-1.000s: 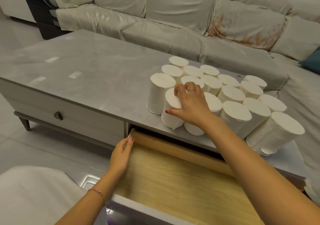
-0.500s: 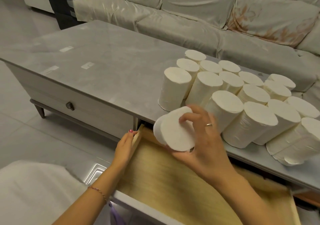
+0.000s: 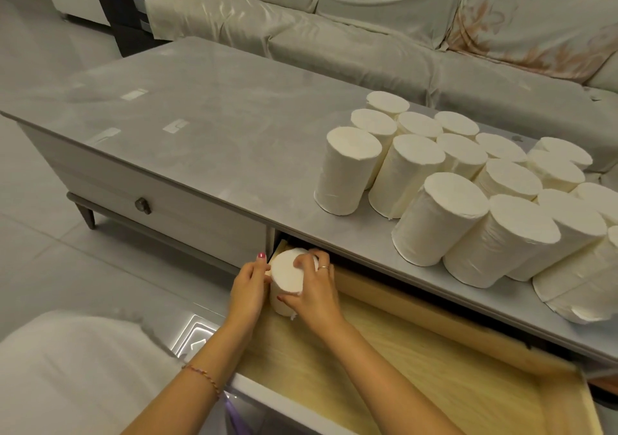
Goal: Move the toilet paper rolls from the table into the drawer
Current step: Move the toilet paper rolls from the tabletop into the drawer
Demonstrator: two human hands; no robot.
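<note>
Several white toilet paper rolls [image 3: 438, 214] stand packed together on the right part of the grey table [image 3: 217, 140]. Below its front edge the drawer [image 3: 418, 367] is pulled out, showing a light wooden bottom. One roll [image 3: 287, 276] stands upright in the drawer's far left corner. My right hand [image 3: 314, 287] grips that roll from the right and over its top. My left hand [image 3: 249, 282] rests against the roll's left side at the drawer's left wall.
A second drawer with a dark round knob [image 3: 143, 205] sits shut on the left. A pale sofa [image 3: 368, 43] runs behind the table. A white cushion or seat [image 3: 73, 374] lies at the lower left, on a tiled floor.
My right hand lifted a roll off the table's front row and brought it down into the drawer's far left corner. My left hand moved from the drawer's edge onto the roll.
</note>
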